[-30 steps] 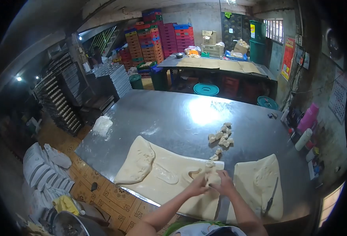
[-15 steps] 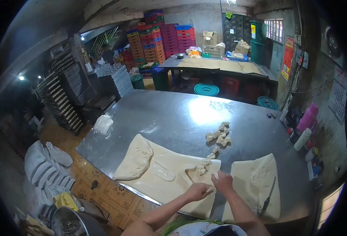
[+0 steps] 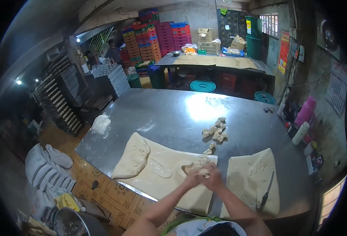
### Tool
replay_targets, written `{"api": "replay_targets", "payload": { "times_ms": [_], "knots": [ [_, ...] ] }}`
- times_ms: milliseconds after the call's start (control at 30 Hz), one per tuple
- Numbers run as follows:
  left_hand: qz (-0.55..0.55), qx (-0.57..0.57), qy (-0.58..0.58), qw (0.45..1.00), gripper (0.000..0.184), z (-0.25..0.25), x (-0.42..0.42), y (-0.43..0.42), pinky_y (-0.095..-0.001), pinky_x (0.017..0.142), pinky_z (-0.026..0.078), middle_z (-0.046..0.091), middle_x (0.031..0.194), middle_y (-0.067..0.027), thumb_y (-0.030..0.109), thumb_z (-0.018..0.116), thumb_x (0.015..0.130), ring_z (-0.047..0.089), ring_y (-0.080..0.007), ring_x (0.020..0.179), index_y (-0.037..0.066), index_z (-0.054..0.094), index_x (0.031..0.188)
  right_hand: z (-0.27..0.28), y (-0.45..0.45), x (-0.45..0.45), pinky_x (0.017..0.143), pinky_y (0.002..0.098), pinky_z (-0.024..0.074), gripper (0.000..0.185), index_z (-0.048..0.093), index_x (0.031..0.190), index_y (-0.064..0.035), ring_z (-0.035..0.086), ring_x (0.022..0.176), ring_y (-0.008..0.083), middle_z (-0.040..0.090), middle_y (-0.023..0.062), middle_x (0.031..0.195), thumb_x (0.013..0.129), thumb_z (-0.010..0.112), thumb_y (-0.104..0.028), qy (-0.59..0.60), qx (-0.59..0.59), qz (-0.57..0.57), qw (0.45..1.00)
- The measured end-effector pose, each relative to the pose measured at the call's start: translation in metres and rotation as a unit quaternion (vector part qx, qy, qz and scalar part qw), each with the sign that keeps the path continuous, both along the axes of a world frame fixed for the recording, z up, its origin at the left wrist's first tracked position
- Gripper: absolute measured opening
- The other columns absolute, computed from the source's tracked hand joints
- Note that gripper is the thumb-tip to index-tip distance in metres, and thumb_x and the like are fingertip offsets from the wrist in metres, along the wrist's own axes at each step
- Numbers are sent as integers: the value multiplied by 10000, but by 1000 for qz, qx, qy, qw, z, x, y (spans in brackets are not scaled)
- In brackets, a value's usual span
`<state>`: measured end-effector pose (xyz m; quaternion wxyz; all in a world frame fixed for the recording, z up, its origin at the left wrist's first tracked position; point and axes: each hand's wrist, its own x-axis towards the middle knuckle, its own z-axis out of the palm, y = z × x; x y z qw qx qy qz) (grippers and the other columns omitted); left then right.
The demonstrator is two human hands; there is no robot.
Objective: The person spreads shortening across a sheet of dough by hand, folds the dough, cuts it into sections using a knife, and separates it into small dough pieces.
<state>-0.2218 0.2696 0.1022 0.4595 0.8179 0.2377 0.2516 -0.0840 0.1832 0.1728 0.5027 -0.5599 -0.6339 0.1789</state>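
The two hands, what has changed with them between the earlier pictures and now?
Apart in the previous picture, they meet again: the left hand moved forward, the right hand moved left, with dough between them. I cannot tell if anything was released. The knife still lies on the smaller dough sheet.

Left hand (image 3: 194,178), right hand (image 3: 214,177) together again

From my view, a sheet of dough (image 3: 169,169) lies on the table (image 3: 165,114) at lower centre, left of another slab (image 3: 242,173) bearing a knife (image 3: 267,192). Crates (image 3: 142,41) stand stacked upper left of centre.
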Motion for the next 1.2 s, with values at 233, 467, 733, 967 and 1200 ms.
{"api": "replay_targets", "payload": {
  "times_ms": [233,467,733,967,1200],
  "knots": [
    [-137,131,33,981,396,21,-29,-31,-402,773,509,691,956,-164,65,634,839,686,-304,904,63,633,1235,-83,5,38,720,400,534,322,644,1091,-55,653,932,316,635,198,1119,803,733,-169,-194,-275,-177,925],
    [57,-14,-238,969,411,0,-19,7,-382,908,485,687,1026,-103,87,647,873,625,-219,1068,111,625,1283,-12,8,-13,743,395,539,315,659,1092,-44,640,958,344,641,186,1116,803,740,-142,-87,-75,-11,993],
    [-54,69,-54,995,419,37,-23,23,-380,894,500,671,1122,-152,51,576,867,648,-276,1046,78,577,1285,31,7,-6,741,417,529,290,675,1073,-48,633,882,349,662,162,1015,811,738,-153,-79,59,-27,995],
    [-7,43,-70,997,264,18,14,-20,-406,750,495,652,931,-163,105,624,875,653,-315,850,43,609,1131,11,-14,10,689,430,520,299,653,955,-38,642,838,353,666,156,926,770,782,-233,-123,50,-116,984],
    [-43,-10,17,999,193,41,-23,-51,-387,660,482,586,689,-124,152,626,898,599,-276,644,0,604,1015,-28,-5,32,698,452,510,330,630,915,-41,651,832,370,659,172,907,765,778,-294,-130,-106,-142,976]
  ]
}}
